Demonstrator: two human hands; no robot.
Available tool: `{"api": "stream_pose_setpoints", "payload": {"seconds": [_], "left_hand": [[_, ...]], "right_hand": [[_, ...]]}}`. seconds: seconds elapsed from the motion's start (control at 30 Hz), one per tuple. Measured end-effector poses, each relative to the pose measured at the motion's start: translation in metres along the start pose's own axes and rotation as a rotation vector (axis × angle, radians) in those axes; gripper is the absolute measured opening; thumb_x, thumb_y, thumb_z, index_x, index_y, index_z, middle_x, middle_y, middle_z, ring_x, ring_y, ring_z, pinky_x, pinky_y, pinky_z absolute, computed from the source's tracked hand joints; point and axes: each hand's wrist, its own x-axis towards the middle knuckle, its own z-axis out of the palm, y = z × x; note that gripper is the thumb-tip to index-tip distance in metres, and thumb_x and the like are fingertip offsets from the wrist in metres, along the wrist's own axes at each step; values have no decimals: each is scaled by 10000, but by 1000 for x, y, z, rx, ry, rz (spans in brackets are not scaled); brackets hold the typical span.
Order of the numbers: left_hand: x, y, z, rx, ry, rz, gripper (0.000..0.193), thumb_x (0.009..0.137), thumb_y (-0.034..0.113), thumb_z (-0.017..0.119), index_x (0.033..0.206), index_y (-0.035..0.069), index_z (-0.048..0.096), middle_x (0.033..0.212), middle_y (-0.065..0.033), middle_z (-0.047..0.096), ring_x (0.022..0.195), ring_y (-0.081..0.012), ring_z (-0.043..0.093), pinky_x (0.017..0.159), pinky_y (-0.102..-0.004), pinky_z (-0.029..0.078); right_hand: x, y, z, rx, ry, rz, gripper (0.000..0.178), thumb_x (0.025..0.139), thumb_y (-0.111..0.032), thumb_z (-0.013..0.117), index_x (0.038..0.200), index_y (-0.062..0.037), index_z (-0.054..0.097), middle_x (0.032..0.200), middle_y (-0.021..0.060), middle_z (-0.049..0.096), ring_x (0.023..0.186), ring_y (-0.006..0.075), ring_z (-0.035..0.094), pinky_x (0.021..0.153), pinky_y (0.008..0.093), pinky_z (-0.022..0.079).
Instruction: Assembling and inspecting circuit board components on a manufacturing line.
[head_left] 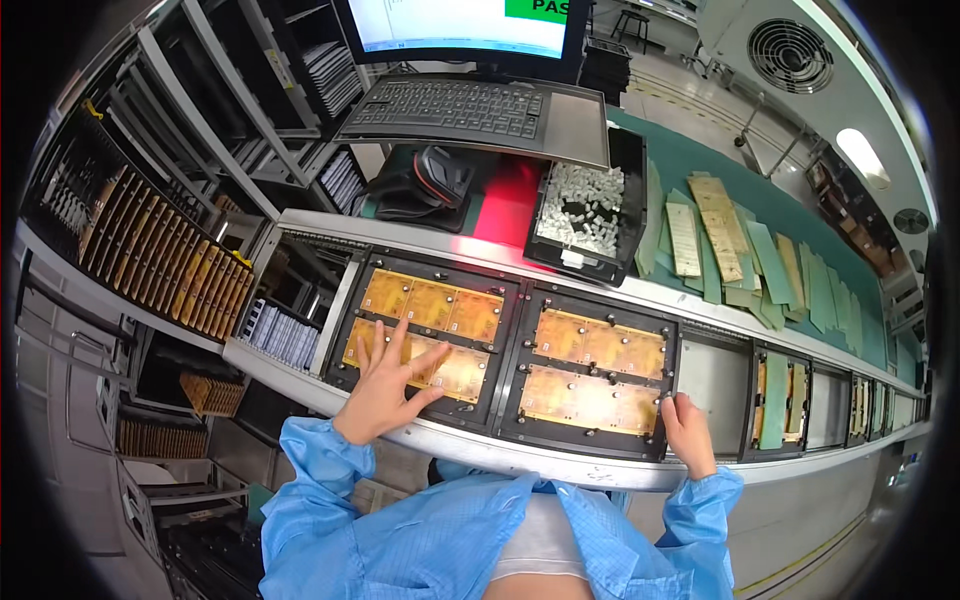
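Observation:
Two flat black carriers lie side by side on the rail line in front of me, each with rows of copper-coloured circuit boards held by small black knobs. On the left carrier (430,268), my left hand (378,388) lies with fingers spread over the lower row of boards (465,372), covering part of it. My right hand (688,430) is curled at the right edge of the right carrier (600,301), thumb and fingers closed on its rim. Its boards (590,400) are uncovered. Some right fingers are hidden.
Beyond the rail (400,240) stand a black bin (632,180) of small white parts, a scanner (440,175) casting red light, a keyboard (450,108) and a monitor (460,25). Green and tan strips (715,220) lie at right. A rack of boards (160,250) stands left.

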Motion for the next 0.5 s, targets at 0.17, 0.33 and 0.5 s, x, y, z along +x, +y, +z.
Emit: {"api": "stream_pose_setpoints", "payload": {"seconds": [0.17, 0.33, 0.5], "left_hand": [[5, 32, 6, -196, 320, 212, 448, 798, 71, 748, 1235, 66, 646, 1273, -152, 553, 1290, -398, 442, 1062, -469, 405], [7, 57, 23, -300, 242, 261, 242, 765, 30, 746, 999, 17, 686, 1094, -127, 600, 1094, -345, 532, 962, -432, 457], [15, 56, 43, -164, 280, 310, 181, 765, -49, 672, 939, -6, 652, 1036, -151, 607, 1021, -374, 559, 882, -443, 487]], "right_hand": [[1, -3, -1, 57, 1, 39, 381, 1014, -323, 489, 953, 44, 569, 809, 300, 627, 797, 490, 616, 667, 490, 467], [5, -7, 9, 148, -50, 1, 361, 1018, -298, 469, 973, 46, 568, 795, 297, 626, 785, 478, 622, 662, 489, 467], [15, -1, 25, 154, -95, -90, 392, 1034, -306, 445, 1081, 55, 592, 806, 260, 638, 785, 416, 635, 704, 457, 478]]}}
